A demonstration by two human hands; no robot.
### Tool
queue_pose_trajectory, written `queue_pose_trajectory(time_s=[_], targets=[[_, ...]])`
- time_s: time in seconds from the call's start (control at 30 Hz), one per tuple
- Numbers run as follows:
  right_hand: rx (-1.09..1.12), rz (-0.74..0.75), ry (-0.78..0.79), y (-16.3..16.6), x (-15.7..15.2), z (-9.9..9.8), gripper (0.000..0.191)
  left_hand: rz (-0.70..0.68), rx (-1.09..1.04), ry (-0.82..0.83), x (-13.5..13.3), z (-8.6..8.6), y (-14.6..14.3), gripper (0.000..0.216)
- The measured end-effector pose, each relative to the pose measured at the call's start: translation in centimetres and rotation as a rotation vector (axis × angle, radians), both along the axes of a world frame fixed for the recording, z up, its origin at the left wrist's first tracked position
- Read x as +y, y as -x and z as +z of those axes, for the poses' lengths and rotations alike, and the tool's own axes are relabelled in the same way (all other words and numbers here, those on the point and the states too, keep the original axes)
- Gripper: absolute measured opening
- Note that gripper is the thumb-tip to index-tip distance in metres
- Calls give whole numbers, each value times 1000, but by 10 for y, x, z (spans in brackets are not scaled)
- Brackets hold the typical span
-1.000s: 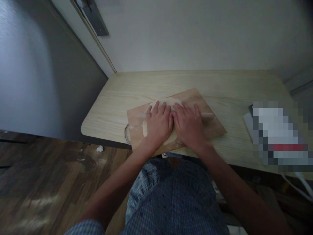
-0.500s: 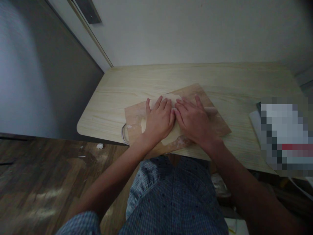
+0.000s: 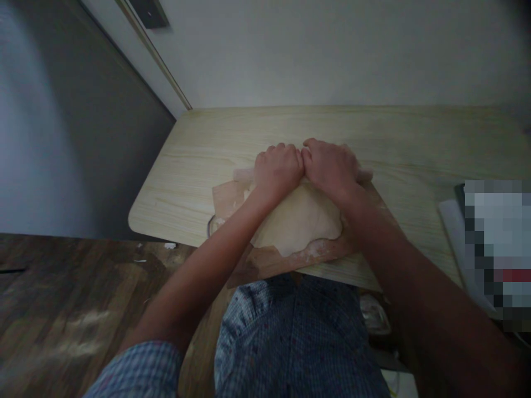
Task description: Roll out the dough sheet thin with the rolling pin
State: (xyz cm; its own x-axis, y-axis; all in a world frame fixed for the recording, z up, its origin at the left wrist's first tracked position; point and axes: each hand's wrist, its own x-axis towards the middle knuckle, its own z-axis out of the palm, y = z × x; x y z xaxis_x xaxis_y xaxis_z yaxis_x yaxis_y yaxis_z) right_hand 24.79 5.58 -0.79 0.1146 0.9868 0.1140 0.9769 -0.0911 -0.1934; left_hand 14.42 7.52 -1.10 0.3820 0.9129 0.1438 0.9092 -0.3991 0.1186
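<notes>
A wooden rolling pin (image 3: 243,175) lies crosswise near the far side of the dough, its two ends showing past my hands. My left hand (image 3: 279,168) is wrapped over its middle-left part, knuckles up. Right beside it my right hand (image 3: 331,167) curls round the pin as well, thumb side close to the left hand. Below them a flat, pale sheet of dough (image 3: 305,218) with an uneven edge spreads over the wooden board (image 3: 265,264). Flour dusts the board near the dough's front edge. The board's near edge overhangs the table, and my forearms cover parts of it.
The board rests on a light wood-grain table (image 3: 174,166) against a white wall (image 3: 332,50). A metal ring handle (image 3: 211,225) sits at the board's left side. A blurred-out item (image 3: 498,249) stands at the right end. Paper scraps (image 3: 170,245) lie on the floor.
Both hands have moved away from me with the rolling pin, from mid-dough to its far side. Their fingers went from stretched out to curled. More dough shows, and the board sits nearer me.
</notes>
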Motion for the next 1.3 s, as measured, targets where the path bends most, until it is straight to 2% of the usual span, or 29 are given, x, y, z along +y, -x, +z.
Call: queue_pose_trajectory(time_s=[0.17, 0.33, 0.53, 0.7, 0.8, 0.9, 1.03, 1.17, 1.3], targets=[[-19, -4, -31, 1, -3, -1, 40, 30, -20, -19, -4, -1, -2, 42], [-35, 70, -153, 6, -24, -8, 40, -7, -43, -89, -24, -7, 5, 45], [-40, 135, -241, 13, -64, -17, 42, -134, -82, -196, -58, -13, 21, 40], [13, 185, -295, 20, -111, -22, 39, -261, -47, -142, -95, -10, 37, 41], [62, 225, -282, 22, -139, -24, 44, -295, -43, -120, -120, -8, 43, 45], [86, 249, -251, 22, -153, -24, 46, -308, -39, -108, -133, -9, 46, 49], [64, 257, -247, 18, -137, -23, 45, -318, -56, -93, -117, -12, 41, 47], [19, 235, -224, 12, -96, -19, 43, -278, -62, -102, -77, -13, 29, 42], [17, 163, -165, 7, -54, -10, 41, -170, -64, -87, -37, -9, 15, 40]])
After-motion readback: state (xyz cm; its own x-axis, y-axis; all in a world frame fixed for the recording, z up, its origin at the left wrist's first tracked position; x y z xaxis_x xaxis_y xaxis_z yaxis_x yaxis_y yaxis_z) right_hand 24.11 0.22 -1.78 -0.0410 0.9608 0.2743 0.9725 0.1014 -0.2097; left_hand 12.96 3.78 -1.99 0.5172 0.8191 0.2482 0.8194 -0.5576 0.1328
